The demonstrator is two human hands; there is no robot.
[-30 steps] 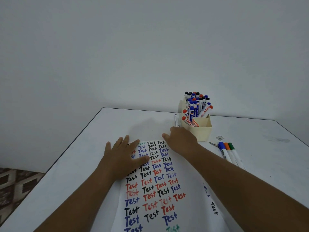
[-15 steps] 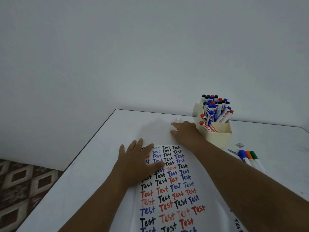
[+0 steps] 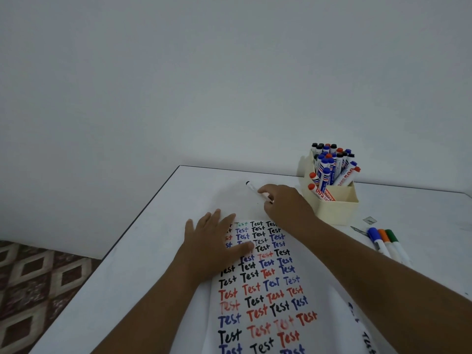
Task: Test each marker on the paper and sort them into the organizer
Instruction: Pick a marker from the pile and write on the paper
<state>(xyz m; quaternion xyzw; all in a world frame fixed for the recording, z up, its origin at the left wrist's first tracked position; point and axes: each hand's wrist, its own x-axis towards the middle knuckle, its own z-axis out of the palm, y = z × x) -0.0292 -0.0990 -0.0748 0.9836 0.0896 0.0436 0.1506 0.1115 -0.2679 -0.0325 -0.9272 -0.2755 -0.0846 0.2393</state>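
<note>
Head view: a black-capped marker [image 3: 252,187] lies on the surface beyond the paper [image 3: 265,290], left of the organizer [image 3: 337,205]. A second ago the right hand [image 3: 286,203] was only reaching; now its fingers curl onto the barrel, so pickup for the next test seems begun. Its long axis runs diagonally, cap pointing far-left. The left hand [image 3: 214,241] presses flat on the paper.
</note>
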